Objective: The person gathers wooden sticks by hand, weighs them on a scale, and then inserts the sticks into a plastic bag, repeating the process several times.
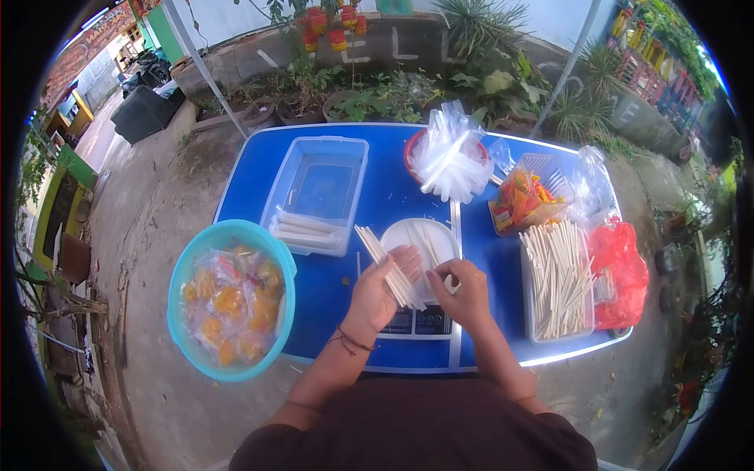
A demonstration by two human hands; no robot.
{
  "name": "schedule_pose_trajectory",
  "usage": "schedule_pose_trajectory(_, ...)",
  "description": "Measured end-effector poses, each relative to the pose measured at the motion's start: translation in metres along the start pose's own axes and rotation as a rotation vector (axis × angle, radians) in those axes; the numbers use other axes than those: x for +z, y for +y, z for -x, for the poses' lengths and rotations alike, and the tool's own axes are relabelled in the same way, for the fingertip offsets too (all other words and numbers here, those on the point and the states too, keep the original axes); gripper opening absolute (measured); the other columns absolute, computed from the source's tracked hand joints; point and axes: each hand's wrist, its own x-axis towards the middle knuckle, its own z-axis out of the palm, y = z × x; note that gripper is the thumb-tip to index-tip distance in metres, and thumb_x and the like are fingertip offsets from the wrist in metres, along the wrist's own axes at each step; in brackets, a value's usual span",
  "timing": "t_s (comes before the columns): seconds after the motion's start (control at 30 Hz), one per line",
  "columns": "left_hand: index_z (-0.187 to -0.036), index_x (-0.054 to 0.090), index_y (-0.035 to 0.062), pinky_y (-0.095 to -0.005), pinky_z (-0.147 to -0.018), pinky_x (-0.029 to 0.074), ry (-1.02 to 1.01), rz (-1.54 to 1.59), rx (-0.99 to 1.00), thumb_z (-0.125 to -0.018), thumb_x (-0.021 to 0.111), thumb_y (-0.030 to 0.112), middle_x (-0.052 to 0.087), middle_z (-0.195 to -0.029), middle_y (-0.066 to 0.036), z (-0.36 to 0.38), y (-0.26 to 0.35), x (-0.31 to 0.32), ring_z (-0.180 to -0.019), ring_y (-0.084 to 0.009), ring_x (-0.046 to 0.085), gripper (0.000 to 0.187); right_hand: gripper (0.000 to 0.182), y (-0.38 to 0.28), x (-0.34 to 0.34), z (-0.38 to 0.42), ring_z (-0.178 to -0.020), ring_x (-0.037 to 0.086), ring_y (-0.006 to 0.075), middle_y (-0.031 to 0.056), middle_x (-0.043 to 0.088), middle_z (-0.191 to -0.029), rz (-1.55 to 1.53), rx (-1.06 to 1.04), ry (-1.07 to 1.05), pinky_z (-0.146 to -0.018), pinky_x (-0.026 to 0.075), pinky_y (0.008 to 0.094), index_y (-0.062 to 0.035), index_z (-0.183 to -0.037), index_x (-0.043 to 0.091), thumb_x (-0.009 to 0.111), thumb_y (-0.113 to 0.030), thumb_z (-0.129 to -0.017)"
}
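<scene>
My left hand (377, 295) is closed around a small bundle of thin, pale sticks (386, 265), held aslant over the left side of a kitchen scale (430, 323). A white round plate (400, 234) rests on the scale, and a few more pale sticks (428, 242) lie across it. My right hand (462, 290) is at the plate's right front edge, its fingers curled and thumb bent close to those sticks' lower ends. What lies between these fingers is hidden. To the right, a clear container (536, 333) is heaped with loose pale sticks (556, 275).
A turquoise basin (174, 314) of bagged orange food stands left. Behind it, a clear tray (322, 147) holds bagged sticks (308, 229). A red bowl (410, 157) with plastic bags (452, 157), a tub of colourful packets (525, 195) and a red bag (620, 271) sit on the blue table (322, 334).
</scene>
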Motion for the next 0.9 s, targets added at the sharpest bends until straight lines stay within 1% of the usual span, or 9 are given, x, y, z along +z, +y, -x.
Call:
schedule_pose_trajectory(0.07, -0.131, 0.044, -0.0039, -0.0451, -0.112, 0.041, -0.020, -0.015, -0.013, -0.106, 0.033, 0.015, 0.046, -0.143, -0.024, 0.001, -0.001, 0.000, -0.136, -0.0331, 0.045, 0.033, 0.013, -0.009, -0.002, 0.004, -0.056, 0.056, 0.0217, 0.0074, 0.066, -0.071, -0.104, 0.027, -0.075, -0.054, 0.046, 0.0329, -0.0048, -0.078, 0.068, 0.076, -0.015, -0.080)
schedule_pose_trajectory(0.17, -0.132, 0.043, -0.0046, -0.0438, -0.112, 0.041, -0.035, -0.014, -0.033, -0.106, 0.033, 0.015, 0.046, -0.142, -0.024, 0.004, -0.003, 0.002, -0.136, -0.0330, 0.044, 0.034, 0.013, -0.022, -0.002, 0.007, -0.053, 0.056, 0.0218, 0.0082, 0.066, -0.069, -0.166, 0.100, -0.149, -0.052, 0.045, 0.0330, -0.0037, -0.078, 0.069, 0.075, -0.015, -0.080)
schedule_pose_trajectory(0.27, -0.133, 0.042, -0.0049, -0.0430, -0.112, 0.041, -0.052, -0.036, -0.044, -0.106, 0.033, 0.014, 0.047, -0.142, -0.024, 0.009, -0.008, 0.004, -0.135, -0.0332, 0.045, 0.034, 0.016, -0.021, 0.002, 0.013, -0.049, 0.055, 0.0195, 0.0095, 0.065, -0.065, -0.166, 0.180, -0.218, -0.051, 0.045, 0.0326, -0.0016, -0.083, 0.070, 0.074, -0.017, -0.083)
schedule_pose_trajectory(0.37, -0.133, 0.042, -0.0050, -0.0428, -0.112, 0.041, -0.054, -0.063, -0.036, -0.106, 0.033, 0.013, 0.048, -0.141, -0.024, 0.017, -0.011, 0.005, -0.134, -0.0333, 0.047, 0.034, 0.019, -0.021, 0.001, 0.016, -0.049, 0.055, 0.0143, 0.0099, 0.064, -0.062, -0.281, 0.272, -0.276, -0.051, 0.045, 0.0302, 0.0015, -0.087, 0.071, 0.073, -0.017, -0.085)
schedule_pose_trajectory(0.47, -0.135, 0.041, -0.0053, -0.0427, -0.112, 0.041, -0.041, -0.067, -0.043, -0.106, 0.035, 0.012, 0.048, -0.141, -0.024, 0.020, -0.011, 0.007, -0.133, -0.0332, 0.048, 0.034, 0.018, -0.030, -0.004, 0.016, -0.062, 0.052, 0.0036, 0.0035, 0.065, -0.067, -0.379, 0.307, -0.317, -0.053, 0.042, 0.0230, 0.0051, -0.088, 0.069, 0.071, -0.013, -0.088)
schedule_pose_trajectory(0.57, -0.137, 0.040, -0.0057, -0.0425, -0.112, 0.041, -0.057, -0.088, -0.048, -0.105, 0.036, 0.011, 0.049, -0.141, -0.024, 0.022, -0.009, 0.010, -0.132, -0.0328, 0.049, 0.036, 0.018, -0.026, -0.002, 0.014, -0.065, 0.055, 0.0041, 0.0023, 0.066, -0.072, -0.403, 0.334, -0.407, -0.055, 0.044, 0.0224, 0.0053, -0.089, 0.069, 0.071, -0.012, -0.088)
schedule_pose_trajectory(0.67, -0.139, 0.038, -0.0059, -0.0421, -0.112, 0.041, -0.070, -0.078, -0.052, -0.105, 0.037, 0.010, 0.049, -0.140, -0.024, 0.021, -0.009, 0.011, -0.131, -0.0324, 0.049, 0.038, 0.018, -0.019, -0.001, 0.013, -0.058, 0.054, 0.0070, 0.0061, 0.065, -0.066, -0.503, 0.351, -0.389, -0.054, 0.045, 0.0257, 0.0059, -0.086, 0.068, 0.070, -0.012, -0.087)
schedule_pose_trajectory(0.77, -0.140, 0.038, -0.0060, -0.0416, -0.112, 0.041, -0.066, -0.096, -0.047, -0.104, 0.039, 0.008, 0.050, -0.140, -0.023, 0.021, -0.009, 0.014, -0.131, -0.0321, 0.050, 0.039, 0.017, -0.013, 0.000, 0.013, -0.059, 0.054, 0.0065, 0.0054, 0.065, -0.067, -0.475, 0.331, -0.363, -0.055, 0.045, 0.0252, 0.0060, -0.086, 0.068, 0.069, -0.011, -0.086)
schedule_pose_trajectory(0.9, -0.139, 0.039, -0.0059, -0.0408, -0.111, 0.043, -0.062, -0.100, -0.039, -0.103, 0.043, 0.005, 0.050, -0.140, -0.023, 0.019, -0.011, 0.013, -0.130, -0.0316, 0.051, 0.039, 0.018, -0.016, -0.003, 0.012, -0.060, 0.057, 0.0064, 0.0067, 0.067, -0.069, -0.491, 0.362, -0.353, -0.056, 0.046, 0.0247, 0.0061, -0.087, 0.069, 0.070, -0.011, -0.085)
